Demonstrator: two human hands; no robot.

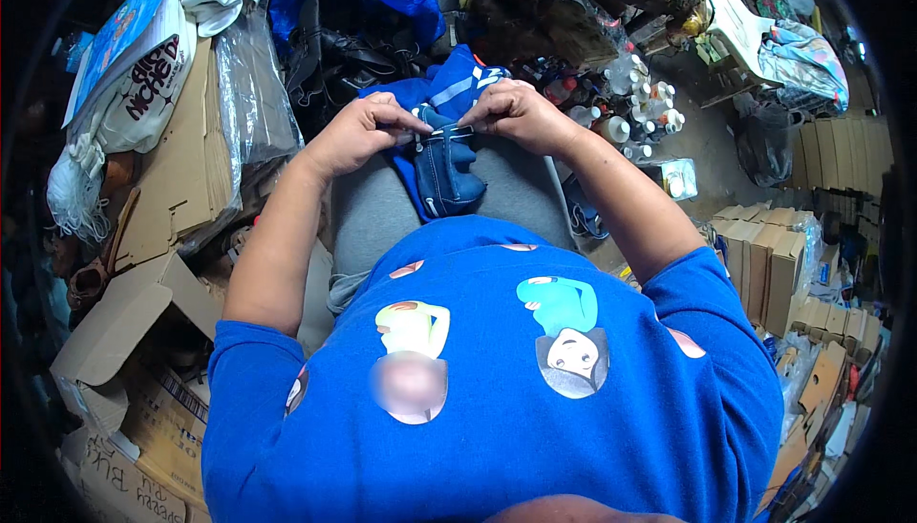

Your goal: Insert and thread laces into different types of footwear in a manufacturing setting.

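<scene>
A small blue shoe [447, 171] with white trim lies on my lap over grey trousers. My left hand [361, 131] pinches its upper edge from the left. My right hand [516, 112] pinches the same edge from the right, fingers closed, and a thin light strip runs between the two hands. A blue cloth with white stripes [457, 84] lies under and beyond the shoe. My blue printed shirt fills the lower part of the view.
Flattened cardboard [181, 165] and open boxes [115, 332] pile up at my left. A white bag [143, 84] sits above them. Several white bottles [640, 107] stand on the floor at the right, with stacked small boxes [769, 265] further right.
</scene>
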